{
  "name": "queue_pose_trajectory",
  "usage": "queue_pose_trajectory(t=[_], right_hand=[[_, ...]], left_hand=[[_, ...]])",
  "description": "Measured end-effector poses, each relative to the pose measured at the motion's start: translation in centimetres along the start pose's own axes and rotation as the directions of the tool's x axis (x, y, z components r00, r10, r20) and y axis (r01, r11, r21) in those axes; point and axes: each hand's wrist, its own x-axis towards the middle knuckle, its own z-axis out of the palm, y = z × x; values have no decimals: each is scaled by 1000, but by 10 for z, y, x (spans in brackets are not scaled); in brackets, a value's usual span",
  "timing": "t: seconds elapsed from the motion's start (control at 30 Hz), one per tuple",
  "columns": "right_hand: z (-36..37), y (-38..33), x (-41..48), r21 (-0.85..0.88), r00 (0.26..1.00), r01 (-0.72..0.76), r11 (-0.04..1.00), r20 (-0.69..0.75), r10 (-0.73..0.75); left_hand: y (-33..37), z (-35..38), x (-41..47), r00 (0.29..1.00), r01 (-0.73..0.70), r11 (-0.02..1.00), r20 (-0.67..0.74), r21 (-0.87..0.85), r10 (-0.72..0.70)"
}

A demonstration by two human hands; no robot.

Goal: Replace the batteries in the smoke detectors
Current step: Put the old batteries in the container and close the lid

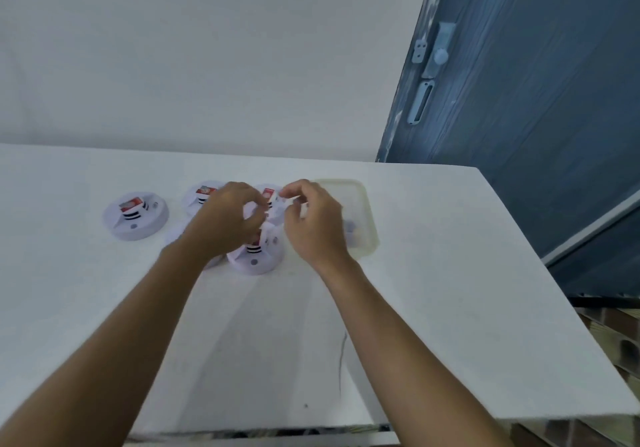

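Several white round smoke detectors lie on the white table [433,273], each with a red battery on top. One smoke detector [135,216] sits apart at the left, another [199,195] behind my left hand, and one [256,256] nearest me below both hands. My left hand [225,221] and my right hand [313,225] meet over a rear smoke detector [273,206]. The left hand's curled fingers grip its white body, and the right hand's thumb and forefinger pinch its right edge. Motion blur hides the exact contact.
A shallow translucent plastic tray [363,204] lies just right of my right hand, something small inside it. A blue door [519,100] stands beyond the table's right end. The table's right edge runs diagonally toward me, with stacked wood [616,342] below it.
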Motion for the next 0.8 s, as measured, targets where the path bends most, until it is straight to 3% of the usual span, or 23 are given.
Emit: queue_pose_trajectory(t=[0.13, 0.23, 0.3, 0.47, 0.53, 0.8], right_hand=[[47, -10, -7, 32, 982, -22, 999, 186, 16], [76, -2, -8, -197, 960, -82, 977, 248, 130], [85, 2, -7, -333, 932, -161, 929, 257, 254], [98, 12, -5, -404, 909, -227, 886, 240, 342], [102, 13, -4, -426, 917, -224, 877, 212, 337], [107, 18, -3, -433, 949, -194, 880, 144, 280]], left_hand=[[-69, -15, -24, 973, 230, 941, -40, 249, -227], [-95, -22, -38, 868, 479, 809, -47, 342, -494], [-107, -25, -43, 829, 535, 775, -33, 336, -558], [-111, -17, -45, 804, 587, 775, -55, 234, -592], [-104, -14, -45, 828, 558, 808, -61, 190, -557], [-89, -8, -45, 864, 501, 831, -90, 243, -495]])
